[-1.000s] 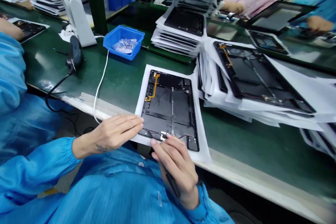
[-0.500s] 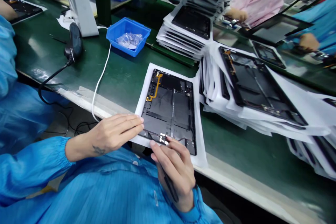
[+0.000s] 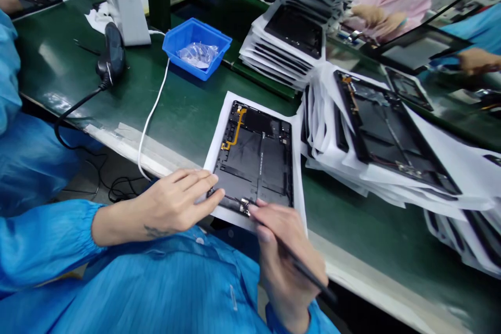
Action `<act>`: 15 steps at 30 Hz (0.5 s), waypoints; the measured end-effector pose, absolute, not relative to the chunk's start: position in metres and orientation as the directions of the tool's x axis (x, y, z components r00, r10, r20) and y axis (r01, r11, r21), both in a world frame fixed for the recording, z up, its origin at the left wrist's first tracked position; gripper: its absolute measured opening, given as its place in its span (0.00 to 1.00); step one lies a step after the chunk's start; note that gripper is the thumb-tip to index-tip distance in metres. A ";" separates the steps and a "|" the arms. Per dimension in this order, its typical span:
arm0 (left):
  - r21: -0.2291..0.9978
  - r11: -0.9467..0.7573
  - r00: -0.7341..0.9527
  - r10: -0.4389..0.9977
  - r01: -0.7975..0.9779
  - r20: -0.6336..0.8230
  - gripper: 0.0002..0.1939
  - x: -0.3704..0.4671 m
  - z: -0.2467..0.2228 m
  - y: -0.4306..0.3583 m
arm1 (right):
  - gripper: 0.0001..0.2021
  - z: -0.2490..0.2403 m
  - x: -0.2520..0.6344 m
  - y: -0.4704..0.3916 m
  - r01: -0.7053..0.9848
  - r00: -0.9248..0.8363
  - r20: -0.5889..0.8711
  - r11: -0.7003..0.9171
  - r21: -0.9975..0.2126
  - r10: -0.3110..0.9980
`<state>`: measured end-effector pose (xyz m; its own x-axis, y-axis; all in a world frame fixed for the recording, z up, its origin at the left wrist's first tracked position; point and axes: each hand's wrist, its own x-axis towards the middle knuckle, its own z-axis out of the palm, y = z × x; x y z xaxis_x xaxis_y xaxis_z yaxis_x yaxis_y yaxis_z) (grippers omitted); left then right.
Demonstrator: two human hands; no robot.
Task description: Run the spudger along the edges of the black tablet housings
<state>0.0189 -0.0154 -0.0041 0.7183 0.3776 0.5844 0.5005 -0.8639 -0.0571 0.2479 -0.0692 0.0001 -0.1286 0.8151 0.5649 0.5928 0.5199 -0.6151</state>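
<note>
An opened tablet (image 3: 250,162), its back half with dark inner parts and an orange flex cable (image 3: 237,130), lies on a white sheet (image 3: 216,130) at the bench's front edge. My left hand (image 3: 180,201) rests with stretched fingers on the tablet's lower left corner, beside a thin dark wire. Between the fingers of my right hand (image 3: 287,250) is a slim black pen-like tool (image 3: 303,266); its working tip is hidden. Those fingertips are at a small circuit board (image 3: 245,206) on the tablet's near edge.
A blue bin (image 3: 195,70) holds clear plastic pieces. Left of it are a black corded device (image 3: 113,55) and a white stand (image 3: 133,5). To the right rise stacks of tablet parts (image 3: 395,130) interleaved with white sheets. Co-workers' sleeves and hands show at the sides.
My right hand has shifted right and turned, bringing the black tool from under the palm into a pen-like hold. My left fingers have moved slightly further onto the tablet's corner.
</note>
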 end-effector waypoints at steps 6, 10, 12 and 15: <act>-0.156 -0.824 0.745 0.389 0.544 0.542 0.16 0.024 -0.005 -0.022 | 0.10 0.014 0.231 -0.042 0.433 -0.199 0.368 0.418 -0.799 0.908; -0.159 -0.819 0.739 0.391 0.552 0.549 0.16 0.025 -0.007 -0.022 | 0.10 0.011 0.231 -0.040 0.431 -0.206 0.365 0.419 -0.799 0.908; -0.156 -0.818 0.733 0.389 0.554 0.558 0.16 0.025 -0.007 -0.021 | 0.10 0.013 0.231 -0.040 0.445 -0.220 0.369 0.430 -0.786 0.903; -0.153 -0.822 0.728 0.380 0.549 0.571 0.15 0.025 -0.007 -0.021 | 0.09 0.017 0.231 -0.039 0.459 -0.263 0.388 0.468 -0.755 0.883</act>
